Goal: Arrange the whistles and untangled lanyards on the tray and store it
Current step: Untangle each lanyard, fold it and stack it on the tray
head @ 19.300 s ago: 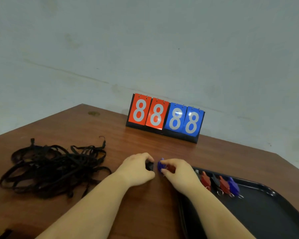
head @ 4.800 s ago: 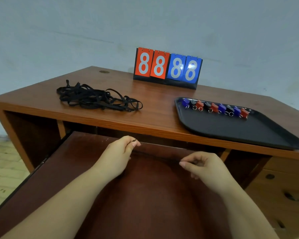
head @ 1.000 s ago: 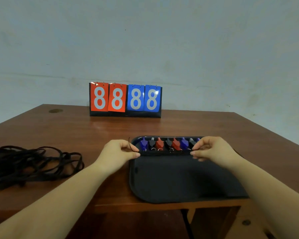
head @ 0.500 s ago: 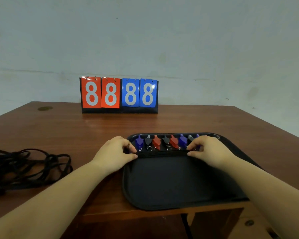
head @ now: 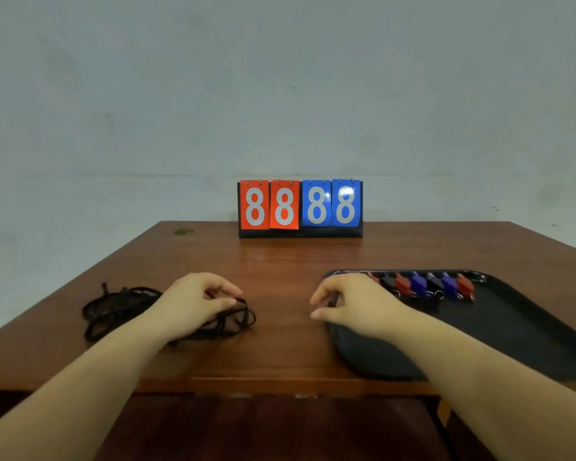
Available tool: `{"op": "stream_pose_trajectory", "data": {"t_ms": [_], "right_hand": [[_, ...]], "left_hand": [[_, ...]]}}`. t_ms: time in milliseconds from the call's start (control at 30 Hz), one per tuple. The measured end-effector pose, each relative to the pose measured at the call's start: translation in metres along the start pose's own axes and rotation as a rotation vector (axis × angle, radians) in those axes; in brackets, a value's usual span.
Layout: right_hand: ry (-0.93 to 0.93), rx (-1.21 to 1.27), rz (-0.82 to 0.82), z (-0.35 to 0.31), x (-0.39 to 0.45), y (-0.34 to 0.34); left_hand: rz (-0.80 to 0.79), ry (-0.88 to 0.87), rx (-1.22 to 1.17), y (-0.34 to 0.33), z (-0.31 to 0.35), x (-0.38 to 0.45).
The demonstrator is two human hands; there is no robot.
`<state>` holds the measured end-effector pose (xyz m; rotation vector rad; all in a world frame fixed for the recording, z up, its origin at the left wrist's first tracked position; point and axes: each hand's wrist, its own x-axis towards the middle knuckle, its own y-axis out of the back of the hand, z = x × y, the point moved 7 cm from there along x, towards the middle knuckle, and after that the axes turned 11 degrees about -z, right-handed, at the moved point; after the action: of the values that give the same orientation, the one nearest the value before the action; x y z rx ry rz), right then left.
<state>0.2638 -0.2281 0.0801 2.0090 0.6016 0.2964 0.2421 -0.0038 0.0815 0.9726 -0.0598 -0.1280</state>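
Note:
A black tray (head: 512,331) lies on the right of the wooden desk (head: 280,257). Along its far edge stands a row of several red, blue and black whistles (head: 426,285). A tangled pile of black lanyards (head: 120,311) lies on the left of the desk. My left hand (head: 193,301) rests over the pile's right end, thumb and fingers pinched on a lanyard loop (head: 243,316). My right hand (head: 356,304) hovers over the tray's left rim with its fingers loosely curled and nothing in them, hiding the leftmost whistles. Any black lanyard lying on the black tray does not show.
A flip scoreboard (head: 300,207) reading 8888, two red and two blue cards, stands at the desk's far edge against the wall. Below the front edge a dark wooden drawer (head: 263,427) is pulled out toward me.
Both hands have left the whistle row on the tray. My left hand has gone left to the lanyard pile and pinched a loop; my right hand has drawn back to the tray's left rim.

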Motion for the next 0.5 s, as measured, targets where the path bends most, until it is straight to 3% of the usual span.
{"op": "stream_pose_trajectory", "data": {"t_ms": [233,500], "right_hand": [[-0.073,0.018,-0.011,-0.048,0.051,-0.068],[-0.154,0.296,0.014,-0.036,0.067,-0.058]], "left_hand": [[-0.039,-0.042,0.085,-0.027,-0.034,-0.017],[0.036,-0.058,0.037,-0.021,-0.058,-0.01]]}}
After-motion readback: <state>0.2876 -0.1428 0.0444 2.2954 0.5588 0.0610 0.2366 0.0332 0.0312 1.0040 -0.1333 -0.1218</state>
